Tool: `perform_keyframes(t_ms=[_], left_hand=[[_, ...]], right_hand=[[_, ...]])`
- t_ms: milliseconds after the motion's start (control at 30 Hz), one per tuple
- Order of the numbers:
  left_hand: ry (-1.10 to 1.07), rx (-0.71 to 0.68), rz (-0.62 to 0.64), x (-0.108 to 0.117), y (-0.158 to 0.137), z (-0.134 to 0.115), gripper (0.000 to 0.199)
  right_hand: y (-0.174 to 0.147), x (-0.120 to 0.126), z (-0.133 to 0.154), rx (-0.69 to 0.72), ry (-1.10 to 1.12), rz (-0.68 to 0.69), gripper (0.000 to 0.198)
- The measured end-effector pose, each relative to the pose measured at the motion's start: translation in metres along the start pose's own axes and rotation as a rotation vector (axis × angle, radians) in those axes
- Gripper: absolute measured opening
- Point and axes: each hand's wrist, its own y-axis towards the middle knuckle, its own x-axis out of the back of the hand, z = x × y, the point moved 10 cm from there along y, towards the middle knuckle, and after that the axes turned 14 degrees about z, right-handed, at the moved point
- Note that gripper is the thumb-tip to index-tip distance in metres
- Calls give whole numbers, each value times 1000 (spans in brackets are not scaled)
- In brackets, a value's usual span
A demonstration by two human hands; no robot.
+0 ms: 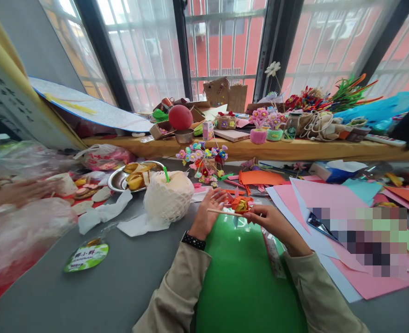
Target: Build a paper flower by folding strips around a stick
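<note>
Between finger and thumb, my right hand (265, 222) pinches a thin wooden stick (227, 212) by its right end. The stick points left, and its free end reaches in front of the palm of my left hand (207, 212). That left hand is open, its fingers stretched and the palm turned toward the stick. Just behind the stick, close to my right fingertips, is a small orange and gold folded-paper flower (241, 205); whether it is joined to the stick I cannot tell. Below both hands lies a glossy green mat (246, 277), with a patterned strip (272, 252) along its right side.
Left of my hands stands a white coconut (169, 196) in netting with a green straw, before a metal bowl (116, 178) of peels. Pink paper sheets (357, 273) and a phone (324, 226) lie right. Behind are colourful craft flowers (204, 159) and a crowded wooden ledge (235, 150).
</note>
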Motion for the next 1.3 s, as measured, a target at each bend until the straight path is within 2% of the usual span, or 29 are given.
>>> perform_keyframes(t_ms=[100, 133, 200, 333, 433, 567, 733, 933, 1133, 1300], left_hand=[[-247, 266, 334, -43, -9, 25, 39], [-279, 316, 398, -52, -13, 29, 39], [-302, 335, 439, -56, -16, 33, 34], [-307, 270, 433, -52, -12, 34, 29], [-300, 267, 383, -46, -11, 35, 24], [-308, 323, 331, -44, -12, 38, 19], [-310, 467, 372, -52, -17, 49, 27], [-280, 540, 464, -59, -23, 53, 39], [-277, 533, 405, -51, -21, 57, 34], [-261, 521, 429, -51, -21, 58, 34]], right_hand=[[2, -9, 6, 43, 74, 68, 35], [1, -9, 7, 51, 91, 72, 35], [1, -8, 8, 59, 118, 66, 33], [-1, 2, 4, 54, 160, -5, 30], [-2, 8, 1, 42, 164, -84, 28], [-3, 11, 0, 49, 170, -157, 27], [-4, 14, -1, 85, 193, -212, 29], [-9, 23, 5, 63, 9, -342, 28], [-9, 20, 13, 78, -99, -371, 32], [-10, 19, 11, 79, -114, -394, 33]])
